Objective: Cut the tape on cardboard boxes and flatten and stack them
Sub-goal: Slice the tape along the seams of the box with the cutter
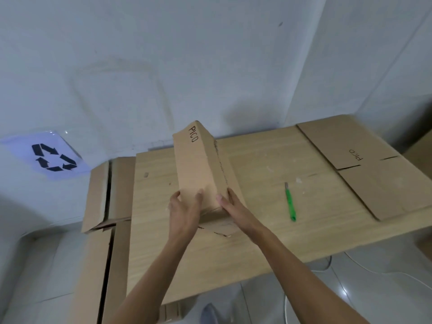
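Note:
A long brown cardboard box (pixel 198 164) marked PICO stands tilted on the wooden table (pixel 268 230), its far end raised. My left hand (pixel 184 211) grips its near left side, thumb on the top face. My right hand (pixel 233 206) holds the near right side, fingers against the side wall. A green utility knife (pixel 290 203) lies on the table to the right of the box, apart from both hands. A flattened PICO box (pixel 364 164) lies on the table's right end.
Flattened cardboard (pixel 100 195) leans and lies left of the table, down to the floor. A white sheet with a black recycling symbol (pixel 52 157) lies on the floor at the left. White walls stand behind. A white cable (pixel 374 272) runs under the table at right.

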`<control>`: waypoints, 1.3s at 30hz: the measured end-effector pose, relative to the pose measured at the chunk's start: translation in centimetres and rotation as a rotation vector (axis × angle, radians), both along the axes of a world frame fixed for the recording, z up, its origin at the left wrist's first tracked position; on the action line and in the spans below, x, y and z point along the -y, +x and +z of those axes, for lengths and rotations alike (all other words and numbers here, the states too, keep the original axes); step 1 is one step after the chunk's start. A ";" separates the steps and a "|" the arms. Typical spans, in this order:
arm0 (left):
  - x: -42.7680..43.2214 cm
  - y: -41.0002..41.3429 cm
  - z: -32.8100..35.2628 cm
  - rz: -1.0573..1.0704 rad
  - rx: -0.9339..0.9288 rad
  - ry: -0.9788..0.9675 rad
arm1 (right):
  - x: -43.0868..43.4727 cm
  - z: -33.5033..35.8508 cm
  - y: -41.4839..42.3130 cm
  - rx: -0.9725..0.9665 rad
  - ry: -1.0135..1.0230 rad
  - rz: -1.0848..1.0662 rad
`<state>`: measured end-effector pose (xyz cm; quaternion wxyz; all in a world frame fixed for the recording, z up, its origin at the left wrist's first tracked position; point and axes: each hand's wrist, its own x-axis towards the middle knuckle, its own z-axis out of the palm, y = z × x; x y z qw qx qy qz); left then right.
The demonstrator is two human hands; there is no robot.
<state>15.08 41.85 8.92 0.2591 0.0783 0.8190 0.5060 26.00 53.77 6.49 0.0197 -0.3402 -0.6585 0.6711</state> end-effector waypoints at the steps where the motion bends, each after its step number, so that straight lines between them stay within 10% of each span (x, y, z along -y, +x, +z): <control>1: -0.2 -0.7 0.1 -0.010 -0.014 0.029 | -0.6 0.2 -0.2 -0.049 -0.056 -0.013; 21: -7.7 -3.7 -6.6 -0.173 0.011 -0.121 | -9.9 -5.5 0.1 -0.329 -1.080 -0.522; 28: -11.6 -3.6 -6.8 -0.218 -0.223 -0.524 | -17.8 -7.3 -0.5 0.134 -0.530 -0.624; 39: -14.1 -3.0 -8.8 -0.180 -0.046 -0.508 | -24.4 -11.4 6.8 0.647 0.489 -0.246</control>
